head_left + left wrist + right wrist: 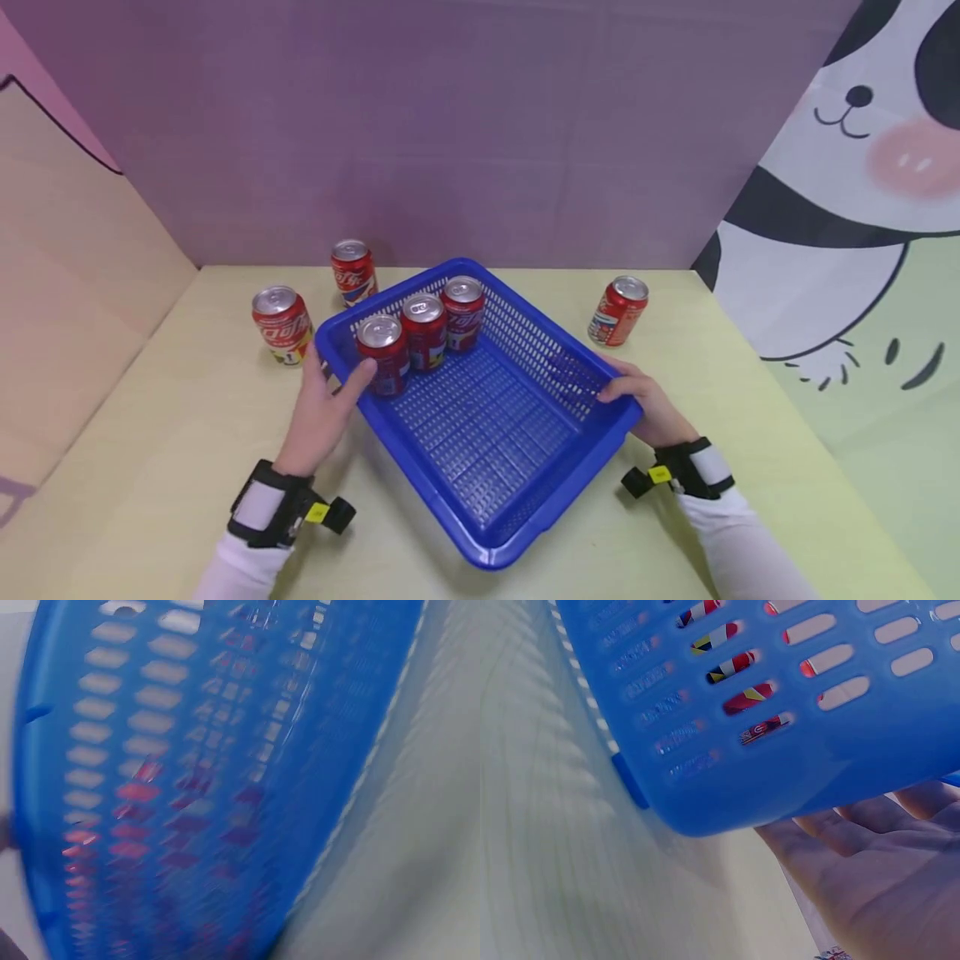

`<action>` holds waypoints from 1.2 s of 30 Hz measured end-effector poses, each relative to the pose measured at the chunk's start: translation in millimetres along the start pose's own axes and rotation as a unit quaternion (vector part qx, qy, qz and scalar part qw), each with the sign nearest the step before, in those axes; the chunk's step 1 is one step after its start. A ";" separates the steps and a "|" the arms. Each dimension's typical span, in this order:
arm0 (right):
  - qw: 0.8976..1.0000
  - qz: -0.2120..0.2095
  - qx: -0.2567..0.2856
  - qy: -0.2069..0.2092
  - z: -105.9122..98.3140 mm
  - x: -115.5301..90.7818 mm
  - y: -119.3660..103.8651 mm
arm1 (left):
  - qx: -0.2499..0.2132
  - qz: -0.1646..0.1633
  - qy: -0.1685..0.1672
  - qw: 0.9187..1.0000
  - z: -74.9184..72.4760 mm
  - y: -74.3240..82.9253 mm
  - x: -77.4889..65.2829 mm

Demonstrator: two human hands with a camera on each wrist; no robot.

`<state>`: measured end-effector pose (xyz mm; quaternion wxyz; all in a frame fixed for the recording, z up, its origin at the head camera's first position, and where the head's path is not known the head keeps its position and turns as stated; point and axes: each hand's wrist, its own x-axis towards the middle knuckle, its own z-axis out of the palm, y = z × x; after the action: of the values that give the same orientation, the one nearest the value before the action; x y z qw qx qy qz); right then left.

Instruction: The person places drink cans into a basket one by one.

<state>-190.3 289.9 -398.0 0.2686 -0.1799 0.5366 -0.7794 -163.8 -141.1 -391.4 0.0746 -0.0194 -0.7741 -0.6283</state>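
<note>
Head view: blue perforated rectangular basket (483, 433); left fingers (312, 362), right fingers (626, 385) gripping it

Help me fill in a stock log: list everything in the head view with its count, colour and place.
Basket: 1, blue, held over the table
Cans in the basket: 3, red with silver tops, in a row along its far left side
Cans on the table: 3, red with silver tops; two left of the basket, one right
Table: 1, pale yellow, under everything
Backdrop: 1, purple, behind the table
Panda picture: 1, black and white, right side
Wrist straps: 2, black and white, one per wrist
Left hand: 1, bare, gripping the basket's left corner
Right hand: 1, bare, gripping its right corner
Sleeves: 2, white, below the straps
</note>
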 end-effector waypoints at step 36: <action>1.000 0.007 -0.017 0.024 3.6 -1.0 -1.2 | 0.517 0.024 -0.204 0.831 -93.2 0.9 147.2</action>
<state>-187.7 288.2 -395.6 0.2584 -0.1620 0.5571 -0.7724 -300.6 -241.2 -351.5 -0.0711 -0.1248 -0.9828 -0.1160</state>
